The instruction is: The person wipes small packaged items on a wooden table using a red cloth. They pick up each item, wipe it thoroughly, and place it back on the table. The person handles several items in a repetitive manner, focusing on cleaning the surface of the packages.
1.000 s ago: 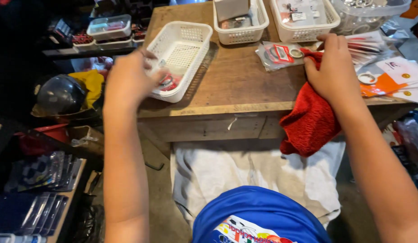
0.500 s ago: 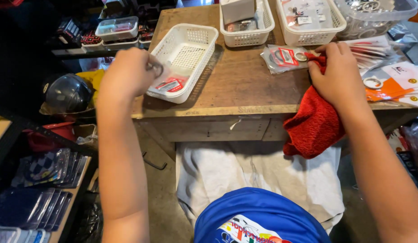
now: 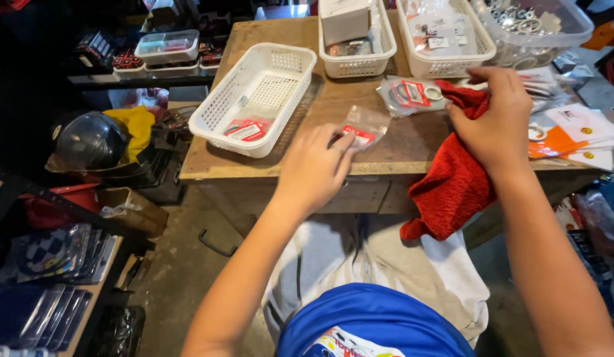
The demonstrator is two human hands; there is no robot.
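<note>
Workbench (image 3: 307, 142) wooden, cluttered; left hand (image 3: 313, 168) on clear packet (image 3: 364, 124).

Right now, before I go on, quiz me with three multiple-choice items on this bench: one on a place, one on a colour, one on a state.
1. Where is the left hand?
A. inside the slanted white basket
B. on a small clear packet near the table's front edge
C. on the dark helmet

2. What colour is the cloth under the right hand?
A. red
B. yellow
C. blue

3. What does the slanted white basket hold?
A. nothing
B. a folded cloth
C. one flat packet with a red label

Answers: 1 B, the fingers rest on the small clear packet, on the wooden table. 2 A, the cloth is red and hangs over the table edge. 3 C, a flat packet lies at the basket's near end.
</note>
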